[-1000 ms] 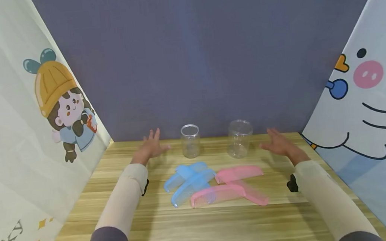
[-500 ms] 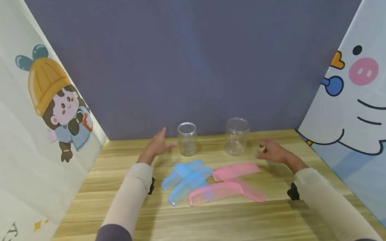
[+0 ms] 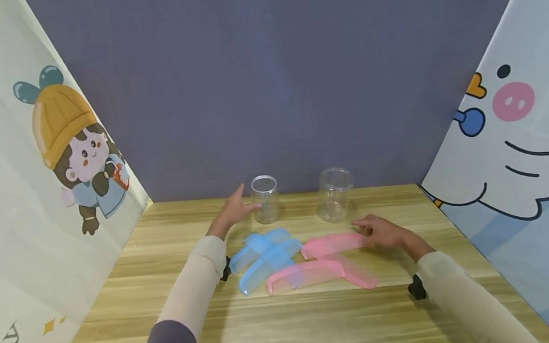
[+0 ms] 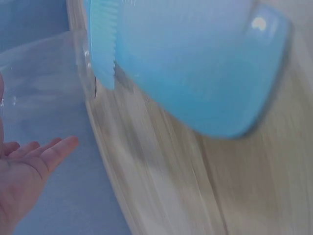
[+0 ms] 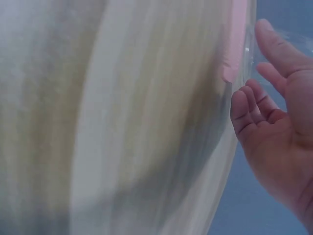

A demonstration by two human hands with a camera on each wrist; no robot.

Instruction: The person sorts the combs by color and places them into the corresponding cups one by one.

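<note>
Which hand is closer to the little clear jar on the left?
Left. The left hand is right beside the small clear jar, fingertips almost at it. The right hand is far off by the pink combs.

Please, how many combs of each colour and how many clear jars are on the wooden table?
Blue combs: 2
Pink combs: 3
Clear jars: 2
Total: 7

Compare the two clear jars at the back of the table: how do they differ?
The left jar looks narrower than the right jar. The left hand is right beside the left jar; the right jar stands apart from the right hand, which is at a pink comb. Both are clear, upright and look empty.
</note>
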